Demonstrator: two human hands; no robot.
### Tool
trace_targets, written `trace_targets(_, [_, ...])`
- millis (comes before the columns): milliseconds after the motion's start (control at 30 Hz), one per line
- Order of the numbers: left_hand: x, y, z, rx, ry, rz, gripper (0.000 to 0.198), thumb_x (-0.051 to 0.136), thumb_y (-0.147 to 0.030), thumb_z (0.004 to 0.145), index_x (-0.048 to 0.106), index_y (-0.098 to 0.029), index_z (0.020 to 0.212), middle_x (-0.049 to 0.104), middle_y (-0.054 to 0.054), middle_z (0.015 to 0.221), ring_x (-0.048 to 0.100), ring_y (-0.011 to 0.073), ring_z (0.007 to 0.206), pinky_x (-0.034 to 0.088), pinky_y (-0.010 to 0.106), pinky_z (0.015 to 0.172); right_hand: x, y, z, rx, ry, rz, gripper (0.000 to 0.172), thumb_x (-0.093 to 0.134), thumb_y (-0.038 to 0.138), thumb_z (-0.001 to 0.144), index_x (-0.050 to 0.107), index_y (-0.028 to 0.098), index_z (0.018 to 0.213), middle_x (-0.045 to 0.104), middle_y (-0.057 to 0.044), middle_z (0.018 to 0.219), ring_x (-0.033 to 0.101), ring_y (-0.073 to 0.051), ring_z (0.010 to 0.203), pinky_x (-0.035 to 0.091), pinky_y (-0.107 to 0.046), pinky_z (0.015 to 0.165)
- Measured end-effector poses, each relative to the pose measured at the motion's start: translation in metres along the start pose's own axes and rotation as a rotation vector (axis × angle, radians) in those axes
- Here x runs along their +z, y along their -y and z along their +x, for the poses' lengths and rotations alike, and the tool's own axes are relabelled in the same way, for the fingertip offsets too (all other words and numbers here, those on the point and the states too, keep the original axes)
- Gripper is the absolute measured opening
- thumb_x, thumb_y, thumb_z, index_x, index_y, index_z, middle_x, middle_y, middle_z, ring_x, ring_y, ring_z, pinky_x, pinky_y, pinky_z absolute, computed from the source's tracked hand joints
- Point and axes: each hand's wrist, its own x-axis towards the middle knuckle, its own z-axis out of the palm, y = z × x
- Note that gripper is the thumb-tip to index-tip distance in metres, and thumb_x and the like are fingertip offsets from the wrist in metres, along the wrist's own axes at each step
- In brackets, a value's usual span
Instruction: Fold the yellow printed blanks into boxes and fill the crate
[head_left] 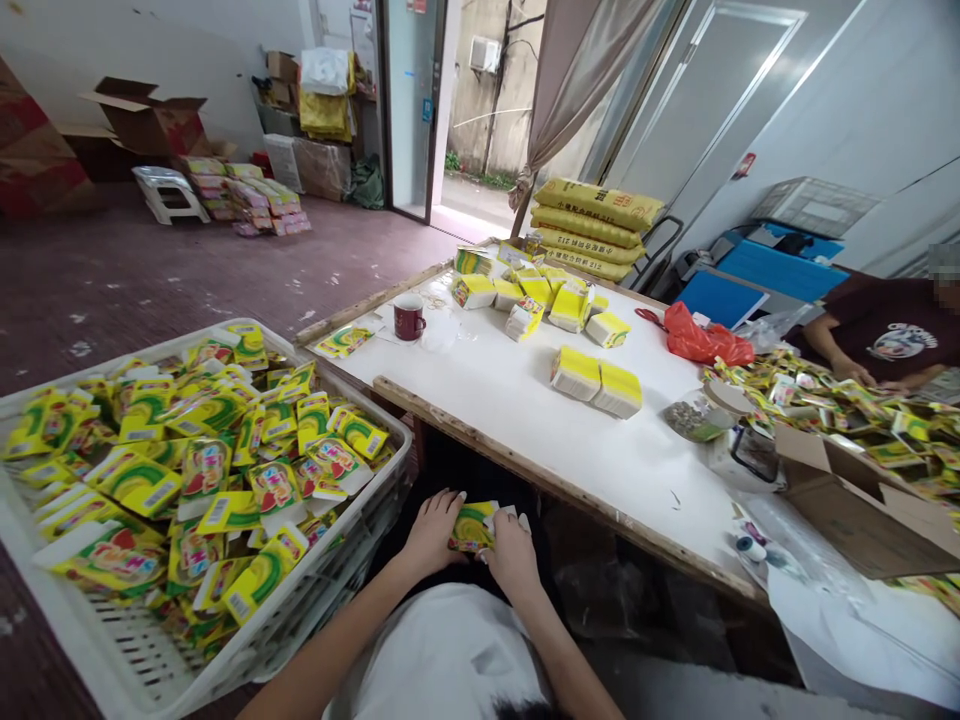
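Note:
A small yellow-and-green printed carton [472, 527] is held low over my lap, in front of the table edge. My left hand [435, 530] grips its left end, fingers over the top. At its right end my right hand [513, 545] pinches the pale flaps. To my left, a white plastic crate [292, 575] is heaped with similar cartons [206, 470], several with flaps sticking up. On the white table [480, 400] ahead stand two blocks of stacked flat yellow cartons [596, 382], and more such stacks [540, 293] lie farther back.
A dark red mug [409, 316] stands near the table's left edge. At right are a clear jar [694, 413], a red plastic bag [706, 335], an open cardboard box [862, 500] and a co-worker [877, 340] behind a carton pile. Yellow sacks [589, 230] are stacked beyond the table.

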Motion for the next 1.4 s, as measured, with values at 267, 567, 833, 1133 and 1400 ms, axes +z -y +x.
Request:
trace_targets(267, [0.003,0.002,-0.003,-0.004,-0.051,-0.072,0.091,0.090,-0.030,0.057,0.048,-0.021,0.138,0.053,0.016,0.145,0.042,0.0350,0.142,0.032,0.052,0.118,-0.002,0.000,-0.001,0.015,0.008,-0.005,0.040,0.078,0.015,0.074,0.062,0.015,0.110,0.066,-0.016,0.113,0.064,-0.032,0.108,0.044,-0.037,0.089])
trace_targets(567, [0.004,-0.004,-0.005,-0.034,-0.111,-0.111,0.110,0.094,-0.033,0.049,0.040,-0.020,0.144,0.041,0.020,0.154,0.031,0.0397,0.148,0.027,0.057,0.121,-0.002,-0.002,-0.001,0.007,0.020,0.091,0.040,0.076,0.011,0.070,0.061,0.014,0.107,0.069,-0.016,0.107,0.064,-0.032,0.105,0.044,-0.037,0.086])
trace_targets(833, [-0.004,-0.017,-0.033,0.024,-0.796,-0.719,0.067,0.062,-0.067,0.082,0.041,-0.021,0.127,0.051,0.017,0.131,0.051,0.0327,0.129,0.040,0.050,0.112,-0.039,-0.025,0.002,-0.101,0.102,0.615,0.027,0.070,0.022,0.074,0.044,0.022,0.080,0.056,0.005,0.071,0.054,-0.013,0.066,0.040,-0.023,0.060])
trace_targets(1133, [-0.061,-0.075,-0.024,0.018,-0.586,-1.743,0.070,0.048,-0.079,0.080,0.060,-0.018,0.113,0.068,0.011,0.100,0.066,0.0281,0.095,0.055,0.043,0.083,-0.044,0.036,-0.021,-0.324,0.011,1.054,0.021,0.061,0.023,0.071,0.042,0.023,0.079,0.049,0.004,0.072,0.045,-0.012,0.064,0.036,-0.024,0.059])
trace_targets(1400, [-0.081,-0.086,-0.026,-0.074,-0.810,-1.986,0.062,0.074,-0.075,0.064,0.051,-0.018,0.067,0.048,-0.004,0.061,0.044,0.0090,0.054,0.044,0.021,0.055,-0.039,0.054,-0.033,-0.346,0.119,1.291,0.034,0.074,0.026,0.063,0.049,0.021,0.086,0.048,0.005,0.075,0.041,-0.011,0.065,0.035,-0.023,0.060])
